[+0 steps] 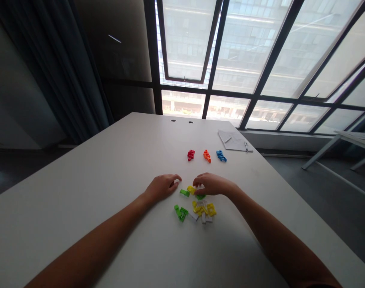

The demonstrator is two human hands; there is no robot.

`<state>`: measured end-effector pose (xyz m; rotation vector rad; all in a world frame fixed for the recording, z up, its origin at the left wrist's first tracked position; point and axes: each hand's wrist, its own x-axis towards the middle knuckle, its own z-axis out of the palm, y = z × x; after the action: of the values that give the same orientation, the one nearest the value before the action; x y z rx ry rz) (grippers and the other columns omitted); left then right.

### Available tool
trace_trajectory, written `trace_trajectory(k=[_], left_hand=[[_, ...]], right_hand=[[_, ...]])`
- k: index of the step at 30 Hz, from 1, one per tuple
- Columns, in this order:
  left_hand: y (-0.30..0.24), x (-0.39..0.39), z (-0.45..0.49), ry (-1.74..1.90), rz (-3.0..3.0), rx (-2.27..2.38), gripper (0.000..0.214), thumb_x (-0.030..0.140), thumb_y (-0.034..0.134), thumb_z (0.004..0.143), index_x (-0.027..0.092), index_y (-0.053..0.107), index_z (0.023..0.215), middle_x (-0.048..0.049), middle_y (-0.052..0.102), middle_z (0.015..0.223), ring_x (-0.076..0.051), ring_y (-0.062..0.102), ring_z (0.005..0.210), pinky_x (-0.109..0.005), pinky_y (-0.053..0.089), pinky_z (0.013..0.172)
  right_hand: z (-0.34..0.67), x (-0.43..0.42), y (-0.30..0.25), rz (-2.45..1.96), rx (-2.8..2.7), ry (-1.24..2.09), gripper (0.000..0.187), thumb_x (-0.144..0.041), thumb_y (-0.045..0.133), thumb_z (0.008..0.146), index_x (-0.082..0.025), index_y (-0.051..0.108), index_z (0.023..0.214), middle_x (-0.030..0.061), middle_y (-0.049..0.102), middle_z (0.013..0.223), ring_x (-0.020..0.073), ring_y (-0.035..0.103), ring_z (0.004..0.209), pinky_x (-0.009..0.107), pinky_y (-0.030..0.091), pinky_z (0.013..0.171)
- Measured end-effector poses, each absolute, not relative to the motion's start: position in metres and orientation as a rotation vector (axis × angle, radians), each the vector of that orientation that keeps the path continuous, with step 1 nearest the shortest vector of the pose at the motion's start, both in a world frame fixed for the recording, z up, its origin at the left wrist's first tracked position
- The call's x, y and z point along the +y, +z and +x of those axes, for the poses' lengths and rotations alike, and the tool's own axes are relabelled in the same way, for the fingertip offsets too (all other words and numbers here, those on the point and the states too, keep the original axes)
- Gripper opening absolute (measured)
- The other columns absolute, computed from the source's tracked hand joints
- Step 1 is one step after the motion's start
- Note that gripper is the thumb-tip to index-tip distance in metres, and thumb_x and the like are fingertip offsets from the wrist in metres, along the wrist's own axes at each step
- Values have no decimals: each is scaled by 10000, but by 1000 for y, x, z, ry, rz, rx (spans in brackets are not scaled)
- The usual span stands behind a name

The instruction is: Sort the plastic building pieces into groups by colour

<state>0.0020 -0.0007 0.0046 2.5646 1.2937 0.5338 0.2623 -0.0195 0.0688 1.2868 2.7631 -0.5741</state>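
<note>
My left hand (162, 187) rests on the white table (134, 160), its fingers loosely bent and apart, holding nothing. A green plastic piece (184, 193) lies just right of its fingertips. My right hand (212, 184) has thumb and fingertips at the right end of a yellow plastic piece (191, 189), seemingly pinching it. Another green piece (200, 197) is partly hidden beneath that hand. Closer to me lie a pair of green pieces (181, 213), several yellow pieces (211, 209) and whitish pieces (203, 217), bunched together.
Farther off, small clusters of red pieces (191, 155), orange pieces (207, 156) and blue pieces (221, 156) form a row. A paper sheet (234, 141) with pens lies near the right edge. Windows stand behind the table; another table (356, 139) is at the right.
</note>
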Motion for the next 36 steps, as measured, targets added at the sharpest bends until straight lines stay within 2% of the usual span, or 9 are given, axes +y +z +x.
trace_trajectory(k=[8, 12, 15, 20, 25, 29, 33, 36], left_hand=[[6, 0, 1, 520, 2567, 1275, 281, 343, 469, 969, 315, 691, 1139, 6, 737, 943, -177, 663, 819, -271, 448, 713], [6, 0, 1, 519, 2562, 1273, 298, 357, 453, 973, 304, 693, 1141, -3, 739, 954, -182, 662, 827, -270, 456, 716], [6, 0, 1, 523, 2560, 1277, 298, 357, 453, 970, 308, 693, 1140, 1, 736, 960, -179, 662, 826, -270, 459, 719], [6, -1, 1, 509, 2552, 1281, 298, 354, 458, 968, 312, 695, 1145, 0, 729, 931, -176, 652, 800, -270, 459, 714], [6, -1, 2, 507, 2549, 1301, 287, 345, 473, 964, 307, 696, 1141, -2, 727, 915, -172, 647, 782, -263, 448, 702], [5, -1, 1, 509, 2558, 1300, 275, 338, 474, 966, 316, 691, 1134, 8, 723, 908, -171, 643, 771, -261, 433, 688], [5, 0, 1, 501, 2558, 1296, 278, 343, 468, 969, 315, 693, 1129, 6, 725, 924, -168, 644, 770, -262, 431, 680], [6, -1, 1, 500, 2552, 1301, 286, 350, 466, 969, 307, 698, 1130, -1, 724, 921, -167, 643, 768, -261, 434, 680]], right_hand=[[251, -25, 60, 1340, 2780, -525, 435, -465, 759, 836, -238, 690, 1199, 61, 731, 1078, 209, 674, 897, 269, 450, 708], [245, -27, 57, 1332, 2824, -440, 315, -349, 708, 880, -222, 705, 1167, 83, 718, 1105, 221, 665, 951, 281, 455, 761], [249, -24, 59, 1327, 2831, -510, 291, -263, 668, 889, -197, 704, 1170, 90, 723, 1090, 212, 665, 938, 287, 463, 797], [281, -5, 63, 1622, 2874, -476, 229, -161, 616, 871, -149, 723, 1073, 93, 731, 991, 204, 660, 898, 289, 479, 804], [329, 18, 57, 1806, 2834, -620, 217, -289, 603, 937, -158, 732, 1053, 107, 716, 1072, 202, 668, 902, 295, 511, 785], [350, 26, 45, 1980, 2632, -770, 220, -261, 626, 931, -156, 707, 1107, 85, 745, 1004, 175, 685, 849, 258, 519, 749], [349, 29, 31, 2084, 2601, -620, 150, -273, 652, 916, -164, 713, 999, 72, 744, 993, 169, 677, 825, 259, 508, 752], [346, 32, 25, 2139, 2645, -504, 185, -308, 634, 939, -162, 709, 1024, 93, 722, 1070, 183, 667, 875, 291, 496, 816]])
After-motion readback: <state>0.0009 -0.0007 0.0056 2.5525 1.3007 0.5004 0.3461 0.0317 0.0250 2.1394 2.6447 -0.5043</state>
